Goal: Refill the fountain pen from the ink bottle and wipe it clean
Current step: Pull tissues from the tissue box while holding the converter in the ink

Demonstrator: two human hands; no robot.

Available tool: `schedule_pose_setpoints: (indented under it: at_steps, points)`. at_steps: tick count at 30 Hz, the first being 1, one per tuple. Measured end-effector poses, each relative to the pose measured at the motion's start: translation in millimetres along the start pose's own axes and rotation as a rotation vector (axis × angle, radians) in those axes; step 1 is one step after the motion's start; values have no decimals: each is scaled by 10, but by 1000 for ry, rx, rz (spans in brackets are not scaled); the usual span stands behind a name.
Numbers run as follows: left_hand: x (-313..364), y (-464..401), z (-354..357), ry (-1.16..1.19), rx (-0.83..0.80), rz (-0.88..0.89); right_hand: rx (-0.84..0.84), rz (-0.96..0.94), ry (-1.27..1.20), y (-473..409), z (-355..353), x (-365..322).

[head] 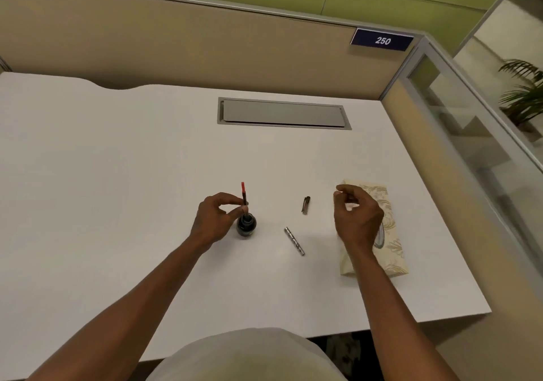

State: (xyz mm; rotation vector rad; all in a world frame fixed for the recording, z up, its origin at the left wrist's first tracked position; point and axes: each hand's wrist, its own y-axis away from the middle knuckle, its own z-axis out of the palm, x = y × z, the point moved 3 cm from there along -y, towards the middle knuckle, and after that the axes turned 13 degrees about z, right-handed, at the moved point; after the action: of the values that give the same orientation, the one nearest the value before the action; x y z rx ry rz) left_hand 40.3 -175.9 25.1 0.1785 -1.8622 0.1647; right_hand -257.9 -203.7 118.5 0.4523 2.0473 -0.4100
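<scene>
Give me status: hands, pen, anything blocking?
Left hand pinching pen section upright in ink bottle. Right hand empty, over tissue pack. Barrel, cap aside; nothing blocking.

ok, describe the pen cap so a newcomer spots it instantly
On the white desk, look between the dark glass ink bottle and the patterned beige tissue pack. The small dark pen cap lies there, farther back than the silver pen barrel, shorter and darker, with a clip.

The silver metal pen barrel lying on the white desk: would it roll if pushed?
The silver metal pen barrel is round and slim, lying free on the smooth white desk, so it probably rolls sideways easily. It looks rigid and likely light.
</scene>
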Motion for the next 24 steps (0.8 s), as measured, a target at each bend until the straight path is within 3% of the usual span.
schedule_pose_setpoints:
  at_steps: [2, 5, 9, 14, 24]
  points:
    - [12, 5, -6, -2, 3, -12, 136, 26, 58, -122, -209, 105]
    - [36, 0, -6, 12, 5, -20, 209, 118, 214, -320, -465, 307]
    - [37, 7, 2, 26, -2, -41, 4, 208, 524, -476, -606, 533]
    - [31, 12, -8, 19, -7, -39, -198, 210, 616, -539, -537, 640]
    - [42, 5, -11, 21, 1, -42, -79, 236, 636, -613, -495, 644]
